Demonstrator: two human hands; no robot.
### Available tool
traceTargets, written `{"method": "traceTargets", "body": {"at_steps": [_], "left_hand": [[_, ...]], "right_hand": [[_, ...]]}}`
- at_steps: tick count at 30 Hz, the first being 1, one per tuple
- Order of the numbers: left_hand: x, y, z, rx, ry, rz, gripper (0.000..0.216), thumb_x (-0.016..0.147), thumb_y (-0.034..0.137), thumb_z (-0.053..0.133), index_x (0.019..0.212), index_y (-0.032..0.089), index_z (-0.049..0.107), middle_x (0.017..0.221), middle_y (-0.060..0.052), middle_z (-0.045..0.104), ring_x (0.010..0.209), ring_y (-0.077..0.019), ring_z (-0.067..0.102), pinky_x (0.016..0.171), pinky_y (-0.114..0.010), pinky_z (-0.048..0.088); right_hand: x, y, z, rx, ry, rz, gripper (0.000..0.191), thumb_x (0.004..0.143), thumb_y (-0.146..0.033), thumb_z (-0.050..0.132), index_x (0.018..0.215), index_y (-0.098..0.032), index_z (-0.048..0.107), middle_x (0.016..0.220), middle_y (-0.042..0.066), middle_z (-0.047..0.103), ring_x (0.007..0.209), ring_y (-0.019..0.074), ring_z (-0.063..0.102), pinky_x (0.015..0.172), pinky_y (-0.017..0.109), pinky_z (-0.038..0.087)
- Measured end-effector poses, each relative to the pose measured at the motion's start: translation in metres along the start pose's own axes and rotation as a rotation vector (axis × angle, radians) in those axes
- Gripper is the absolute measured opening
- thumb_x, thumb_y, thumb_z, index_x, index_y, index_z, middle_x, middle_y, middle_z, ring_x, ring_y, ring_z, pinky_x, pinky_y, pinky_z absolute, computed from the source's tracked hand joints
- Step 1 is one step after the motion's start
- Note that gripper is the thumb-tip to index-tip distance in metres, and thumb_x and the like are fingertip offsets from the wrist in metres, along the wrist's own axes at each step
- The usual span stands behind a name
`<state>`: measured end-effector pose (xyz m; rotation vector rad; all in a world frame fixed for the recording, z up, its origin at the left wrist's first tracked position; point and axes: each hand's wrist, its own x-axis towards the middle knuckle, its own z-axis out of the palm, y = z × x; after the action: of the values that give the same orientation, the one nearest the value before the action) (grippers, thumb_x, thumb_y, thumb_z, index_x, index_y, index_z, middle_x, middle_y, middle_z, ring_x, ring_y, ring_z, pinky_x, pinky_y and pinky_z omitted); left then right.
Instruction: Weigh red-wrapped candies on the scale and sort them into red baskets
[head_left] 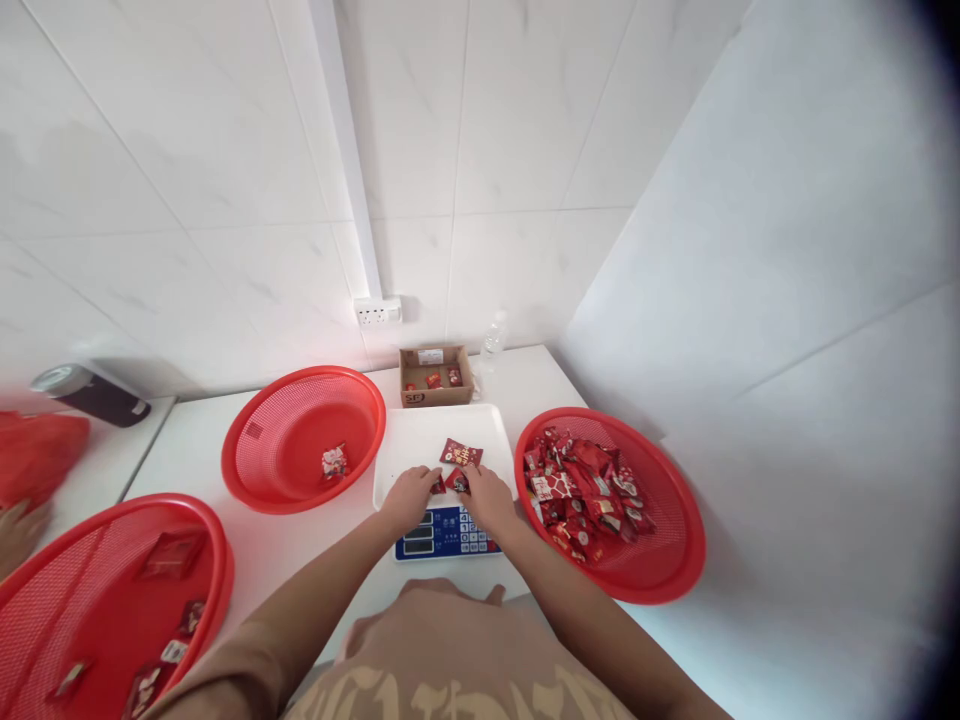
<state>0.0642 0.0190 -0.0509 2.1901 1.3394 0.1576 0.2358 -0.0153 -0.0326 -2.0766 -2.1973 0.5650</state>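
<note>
Both my hands rest at the near edge of a white scale tray (420, 440). My left hand (409, 497) pinches a small red packet (438, 485). My right hand (486, 497) pinches another small red packet (457, 481). A larger red packet (460, 453) lies on the tray just beyond them. The scale's blue keypad and display (444, 532) sit below my hands.
A red basket (660, 560) full of red packets stands at the right. A red basket (259, 470) with one packet sits at the left, another red basket (214, 560) at the near left. A cardboard box (436, 375) and a bottle (493, 338) stand by the wall. Another person's hand (19, 535) shows at far left.
</note>
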Motion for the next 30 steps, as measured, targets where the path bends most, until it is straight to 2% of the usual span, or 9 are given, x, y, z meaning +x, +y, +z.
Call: {"method": "traceTargets", "body": {"at_steps": [4, 8, 11, 14, 16, 19, 23, 27, 30], "left_hand": [[0.004, 0.001, -0.006, -0.087, 0.014, -0.121, 0.050, 0.071, 0.003, 0.049, 0.118, 0.018, 0.054, 0.117, -0.013, 0.055, 0.112, -0.0250, 0.049, 0.095, -0.036, 0.038], [0.002, 0.002, -0.012, -0.250, 0.039, -0.270, 0.035, 0.067, 0.004, 0.056, 0.098, 0.021, 0.058, 0.094, -0.007, 0.060, 0.099, -0.0242, 0.055, 0.087, -0.037, 0.042], [-0.001, 0.001, -0.014, -0.443, 0.056, -0.399, 0.035, 0.068, 0.007, 0.059, 0.100, 0.022, 0.054, 0.073, 0.000, 0.057, 0.077, -0.0199, 0.059, 0.076, -0.036, 0.046], [-0.003, 0.003, -0.015, -0.700, 0.067, -0.483, 0.043, 0.071, 0.008, 0.059, 0.110, 0.023, 0.048, 0.074, 0.002, 0.056, 0.067, -0.0139, 0.059, 0.069, -0.031, 0.050], [-0.004, 0.005, -0.016, -0.868, 0.082, -0.525, 0.048, 0.073, 0.010, 0.059, 0.116, 0.025, 0.045, 0.082, 0.001, 0.056, 0.067, -0.0107, 0.059, 0.067, -0.028, 0.051], [-0.004, 0.011, -0.015, -1.062, 0.110, -0.581, 0.045, 0.074, 0.014, 0.061, 0.115, 0.025, 0.047, 0.087, 0.000, 0.054, 0.065, -0.0080, 0.058, 0.068, -0.027, 0.053], [-0.004, 0.020, -0.014, -1.212, 0.120, -0.636, 0.032, 0.076, 0.020, 0.062, 0.106, 0.022, 0.050, 0.083, 0.000, 0.053, 0.065, -0.0080, 0.058, 0.069, -0.028, 0.053], [-0.001, 0.027, -0.013, -1.282, 0.075, -0.664, 0.024, 0.080, 0.026, 0.060, 0.101, 0.020, 0.051, 0.073, 0.001, 0.052, 0.063, -0.0091, 0.057, 0.067, -0.028, 0.052], [0.001, 0.031, -0.013, -1.301, 0.056, -0.670, 0.024, 0.079, 0.031, 0.061, 0.099, 0.021, 0.052, 0.072, 0.002, 0.052, 0.062, -0.0088, 0.056, 0.067, -0.027, 0.052]], "right_hand": [[0.003, 0.002, -0.002, -0.026, 0.005, -0.011, 0.027, 0.081, -0.011, 0.042, 0.102, -0.018, 0.057, 0.104, 0.009, 0.059, 0.097, 0.0212, 0.053, 0.077, 0.030, 0.039], [0.006, 0.001, -0.005, -0.059, 0.050, -0.082, 0.027, 0.078, -0.008, 0.041, 0.096, -0.019, 0.059, 0.109, 0.009, 0.056, 0.103, 0.0230, 0.048, 0.079, 0.032, 0.039], [0.014, 0.001, -0.006, -0.055, 0.088, -0.153, 0.030, 0.077, -0.008, 0.043, 0.101, -0.019, 0.058, 0.128, 0.010, 0.047, 0.124, 0.0265, 0.032, 0.093, 0.039, 0.032], [0.025, 0.000, -0.005, -0.026, 0.051, -0.135, 0.036, 0.075, -0.007, 0.046, 0.107, -0.017, 0.055, 0.136, 0.011, 0.040, 0.133, 0.0288, 0.020, 0.101, 0.045, 0.023], [0.031, 0.001, -0.003, 0.011, 0.029, -0.101, 0.034, 0.074, -0.009, 0.047, 0.106, -0.016, 0.054, 0.130, 0.013, 0.046, 0.126, 0.0282, 0.030, 0.099, 0.043, 0.026], [0.035, 0.006, 0.000, 0.098, 0.043, -0.066, 0.029, 0.074, -0.009, 0.046, 0.101, -0.017, 0.053, 0.111, 0.011, 0.056, 0.105, 0.0222, 0.048, 0.085, 0.032, 0.035], [0.034, 0.014, 0.005, 0.314, 0.100, 0.041, 0.027, 0.072, -0.007, 0.044, 0.095, -0.021, 0.050, 0.094, 0.004, 0.059, 0.082, 0.0169, 0.054, 0.069, 0.026, 0.036], [0.037, 0.019, 0.008, 0.545, 0.178, 0.151, 0.023, 0.070, -0.010, 0.048, 0.090, -0.022, 0.049, 0.084, -0.001, 0.059, 0.078, 0.0162, 0.056, 0.069, 0.025, 0.037], [0.043, 0.017, 0.010, 0.603, 0.244, 0.152, 0.020, 0.071, -0.013, 0.049, 0.089, -0.021, 0.048, 0.088, 0.000, 0.059, 0.083, 0.0159, 0.056, 0.072, 0.025, 0.038]]}}
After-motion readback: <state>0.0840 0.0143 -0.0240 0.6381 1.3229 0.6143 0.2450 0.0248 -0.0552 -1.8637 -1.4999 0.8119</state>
